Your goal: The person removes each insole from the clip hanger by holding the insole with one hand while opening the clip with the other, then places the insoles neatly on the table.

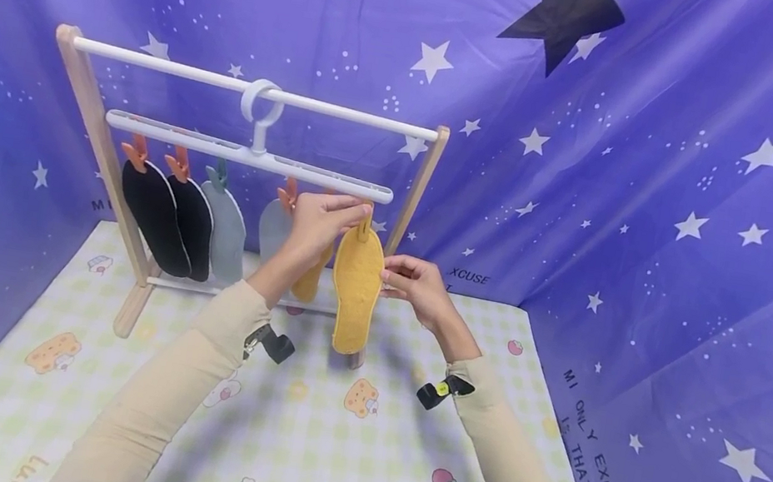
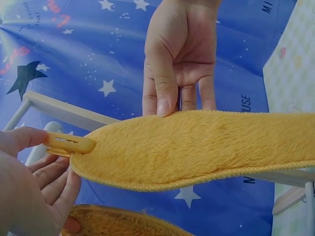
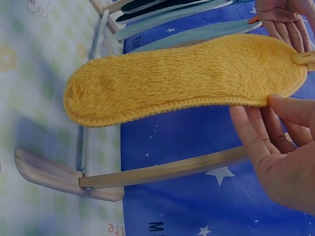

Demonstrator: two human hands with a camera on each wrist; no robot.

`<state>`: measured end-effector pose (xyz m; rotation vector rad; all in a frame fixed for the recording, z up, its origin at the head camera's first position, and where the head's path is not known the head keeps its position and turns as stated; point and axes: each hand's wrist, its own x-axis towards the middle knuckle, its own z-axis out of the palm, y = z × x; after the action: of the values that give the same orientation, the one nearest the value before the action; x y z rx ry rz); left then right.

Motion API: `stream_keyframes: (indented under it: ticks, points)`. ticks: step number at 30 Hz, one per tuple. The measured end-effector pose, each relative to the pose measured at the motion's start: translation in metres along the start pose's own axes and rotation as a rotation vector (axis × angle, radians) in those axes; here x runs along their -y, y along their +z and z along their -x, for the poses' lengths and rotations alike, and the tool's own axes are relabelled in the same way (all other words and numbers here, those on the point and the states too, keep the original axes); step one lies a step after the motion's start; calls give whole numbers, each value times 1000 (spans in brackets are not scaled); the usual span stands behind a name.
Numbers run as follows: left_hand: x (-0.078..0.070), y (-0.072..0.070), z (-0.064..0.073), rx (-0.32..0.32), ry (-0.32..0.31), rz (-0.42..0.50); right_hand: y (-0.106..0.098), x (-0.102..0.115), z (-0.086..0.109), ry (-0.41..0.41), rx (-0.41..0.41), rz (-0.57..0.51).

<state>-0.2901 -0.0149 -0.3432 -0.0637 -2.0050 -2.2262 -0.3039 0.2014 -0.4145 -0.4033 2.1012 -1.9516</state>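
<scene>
A fuzzy yellow insole (image 1: 357,291) hangs toe-down at the right end of a white hanger (image 1: 197,141). A yellow clothespin (image 2: 74,143) grips its upper end. My left hand (image 1: 319,224) pinches that clothespin between thumb and fingers, just under the hanger bar. With thumb and fingertips, my right hand (image 1: 420,287) holds the insole's right edge. Behind my left hand, another yellow insole (image 1: 307,283) is partly hidden. Farther left hang a grey insole (image 1: 272,227), a light blue-grey one (image 1: 225,224) and two black insoles (image 1: 158,217), clipped by orange and green pegs.
The hanger hooks over the white top rod (image 1: 179,67) of a wooden-legged rack (image 1: 419,187). A checked cloth (image 1: 293,445) with cartoon prints lies beneath. Purple star-patterned curtains (image 1: 618,311) stand behind and at both sides.
</scene>
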Motion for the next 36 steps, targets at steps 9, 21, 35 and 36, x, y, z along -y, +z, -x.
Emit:
stream_keyframes:
  ticks: [9, 21, 35, 36]
  points:
    - [-1, 2, 0, -16, 18, 24, 0, 3, 1, -2, -9, 11]
    - [1, 3, -1, -9, 28, 47, -5, 3, 3, -6, -31, 5]
    - [0, 5, 0, -15, 4, 72, -10, 2, 8, -25, -53, 36]
    - [0, 5, 0, -15, 3, 70, -10, 2, 8, -27, -53, 39]
